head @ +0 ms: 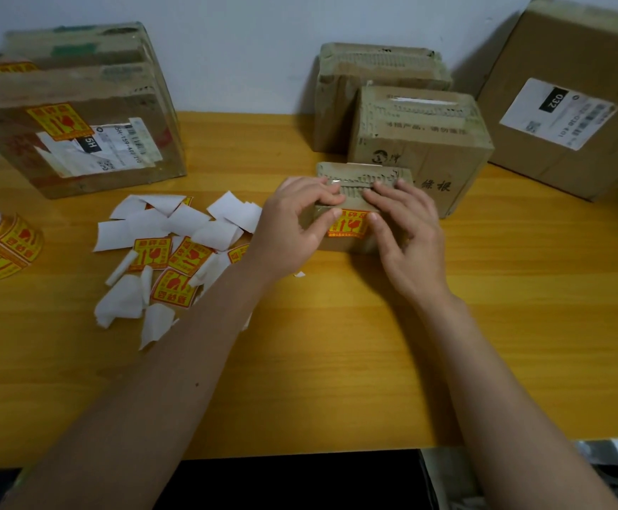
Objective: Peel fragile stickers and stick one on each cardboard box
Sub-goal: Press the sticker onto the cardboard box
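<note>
A: What are you holding?

B: Your left hand (292,222) and right hand (405,230) are closed around the small box (359,185) of rough, creased cardboard, fingers over its top, thumbs pressing its front.

A: And the sticker?

B: The glossy yellow-and-red square sticker (350,224) lies on the box front, between your thumbs. Left of the box lie curled white backing papers (142,230) and the sticker roll (2,244).

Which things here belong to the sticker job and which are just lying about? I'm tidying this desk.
In use: small box under left hand and right hand, its fragile sticker, sticker roll, loose stickers, unlabelled boxes.

Lying about: white backing scraps, already stickered boxes.
</note>
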